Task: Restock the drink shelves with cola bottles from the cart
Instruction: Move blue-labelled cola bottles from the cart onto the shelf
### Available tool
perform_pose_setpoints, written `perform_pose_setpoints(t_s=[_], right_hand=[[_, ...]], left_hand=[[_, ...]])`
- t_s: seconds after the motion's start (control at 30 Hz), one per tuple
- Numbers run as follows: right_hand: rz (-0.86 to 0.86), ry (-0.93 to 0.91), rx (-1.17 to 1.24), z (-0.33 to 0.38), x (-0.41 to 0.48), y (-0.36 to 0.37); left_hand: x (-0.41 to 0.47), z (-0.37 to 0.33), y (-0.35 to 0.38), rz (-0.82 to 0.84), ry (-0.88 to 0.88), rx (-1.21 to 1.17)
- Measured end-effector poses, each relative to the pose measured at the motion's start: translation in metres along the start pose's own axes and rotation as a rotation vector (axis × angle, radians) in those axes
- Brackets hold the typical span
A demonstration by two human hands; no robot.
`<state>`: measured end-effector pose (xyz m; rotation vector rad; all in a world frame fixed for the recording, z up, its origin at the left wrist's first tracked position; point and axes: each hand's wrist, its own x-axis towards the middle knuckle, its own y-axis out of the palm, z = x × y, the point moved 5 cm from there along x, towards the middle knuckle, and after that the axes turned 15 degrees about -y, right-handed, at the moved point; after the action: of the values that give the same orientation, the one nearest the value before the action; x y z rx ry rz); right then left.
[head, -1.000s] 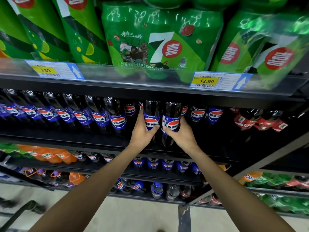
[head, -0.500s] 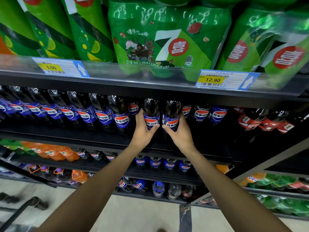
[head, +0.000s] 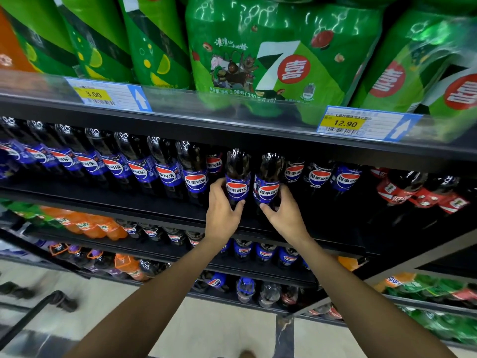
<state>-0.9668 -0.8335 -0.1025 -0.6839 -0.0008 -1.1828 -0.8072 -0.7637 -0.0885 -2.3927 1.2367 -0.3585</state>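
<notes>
Two cola bottles (head: 237,177), gripped by my left hand (head: 222,215) and right hand (head: 287,217), go label-out to fill the shelf (head: 129,202) row.

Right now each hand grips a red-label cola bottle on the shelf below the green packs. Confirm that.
Wrong on colour: the labels are blue, not red. The head view shows the left hand gripping the left cola bottle and the right hand gripping the right cola bottle, both on the shelf below the green packs.
</notes>
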Motion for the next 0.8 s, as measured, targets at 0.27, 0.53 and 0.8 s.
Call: perform_pose_setpoints(t_s=[0.27, 0.53, 0.8], right_hand=[[-0.003, -0.037, 0.02, 0.011, 0.004, 0.024], [-0.011, -0.018, 0.02, 0.013, 0.005, 0.028], [-0.004, -0.01, 0.014, 0.013, 0.008, 0.028]], left_hand=[[-0.003, 0.001, -0.02, -0.153, 0.023, 0.117], [-0.009, 0.002, -0.025, -0.307, 0.018, 0.134], [-0.008, 0.005, -0.024, -0.337, 0.013, 0.154]])
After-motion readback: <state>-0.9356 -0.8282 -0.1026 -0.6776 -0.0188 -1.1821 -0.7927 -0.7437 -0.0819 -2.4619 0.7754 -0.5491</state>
